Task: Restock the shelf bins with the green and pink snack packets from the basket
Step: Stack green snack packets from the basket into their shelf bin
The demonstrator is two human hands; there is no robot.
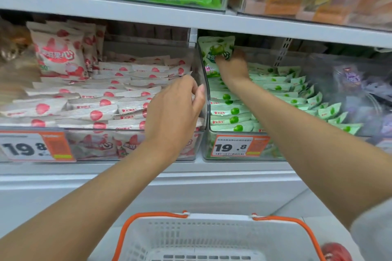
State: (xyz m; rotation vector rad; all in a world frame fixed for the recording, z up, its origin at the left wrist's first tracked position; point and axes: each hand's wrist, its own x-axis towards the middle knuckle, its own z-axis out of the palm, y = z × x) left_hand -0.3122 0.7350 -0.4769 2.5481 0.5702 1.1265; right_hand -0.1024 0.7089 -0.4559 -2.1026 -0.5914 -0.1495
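1. Here, the right hand point(232, 66) grips a green packet point(216, 48), upright at the far left of the green bin point(273, 149).
2. The left hand point(176, 108) curls over pink packets point(95, 99) at the pink bin's point(95, 145) right edge; I cannot tell whether it holds one.
3. The basket point(218, 218) sits near, below.

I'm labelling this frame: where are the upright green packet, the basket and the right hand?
green packet point(213, 47), head view, on its printed front.
basket point(218, 217), head view, on its white far rim.
right hand point(233, 68), head view, on the back of the hand.
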